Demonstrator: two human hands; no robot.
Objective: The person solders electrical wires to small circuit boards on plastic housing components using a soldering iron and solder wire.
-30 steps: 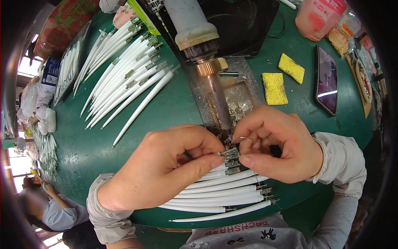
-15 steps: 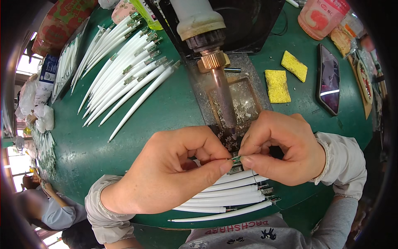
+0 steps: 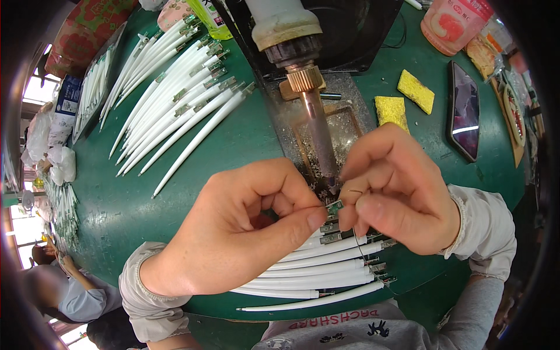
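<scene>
My left hand (image 3: 245, 227) pinches a small green circuit board (image 3: 335, 206) between thumb and forefinger, just below the tip of a soldering iron (image 3: 318, 131) that hangs down from above. Close beside the board, my right hand (image 3: 402, 204) has its fingers curled with a thin dark wire (image 3: 360, 249) at them. One short end of the wire shows above the thumb, and the rest runs down over the white tapered tubes (image 3: 326, 274) lying beneath my hands. These tubes carry small metal and green pieces at their right ends.
A second bunch of white tapered tubes (image 3: 192, 111) lies at the left. Behind my hands is a metal tray (image 3: 361, 93) with solder crumbs. Two yellow sponges (image 3: 416, 91) (image 3: 391, 112), a phone (image 3: 464, 111) and a pink cup (image 3: 455, 26) stand at the right. Another person (image 3: 87, 297) sits at far left.
My right hand's fingertips have drawn away from the board and lifted slightly, with the wire end now showing. The board, in my left hand, is raised a little and more exposed.
</scene>
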